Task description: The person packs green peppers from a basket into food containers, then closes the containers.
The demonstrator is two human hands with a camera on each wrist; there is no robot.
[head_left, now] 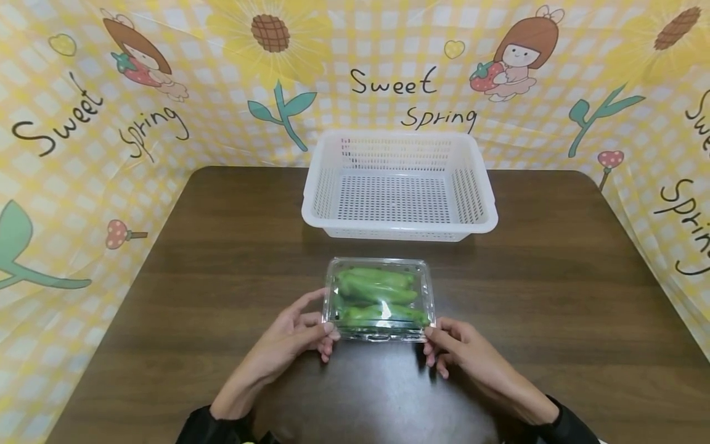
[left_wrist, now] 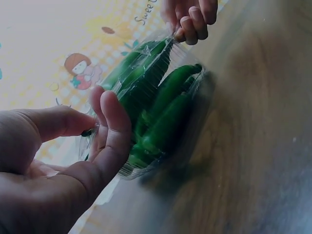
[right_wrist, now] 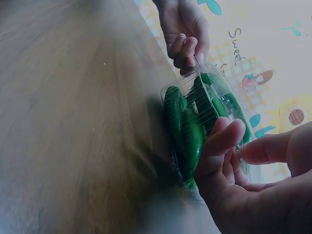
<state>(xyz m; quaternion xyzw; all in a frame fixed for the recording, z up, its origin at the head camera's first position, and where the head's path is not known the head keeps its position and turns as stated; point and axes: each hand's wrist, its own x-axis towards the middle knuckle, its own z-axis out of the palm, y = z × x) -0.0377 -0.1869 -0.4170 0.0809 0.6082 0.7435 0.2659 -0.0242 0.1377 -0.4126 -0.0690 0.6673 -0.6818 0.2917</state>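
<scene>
A clear plastic clamshell box (head_left: 379,336) with a lid sits in front of the person in the head view. Several long green peppers (head_left: 377,290) lie inside it, seen through the plastic. The left hand (head_left: 291,339) pinches the box's near left corner between thumb and curled fingers, its index finger along the left side. At the near right corner the right hand (head_left: 457,345) pinches the rim the same way. Both wrist views show thumb and fingers at the edge of the box, with the green peppers (left_wrist: 165,117) pressed close behind the ribbed wall.
Behind the box stands a white perforated plastic basket (head_left: 399,229) on the brown wooden table (head_left: 233,259). A yellow checked cloth (head_left: 355,37) printed with flowers and figures hangs around the table's back and sides.
</scene>
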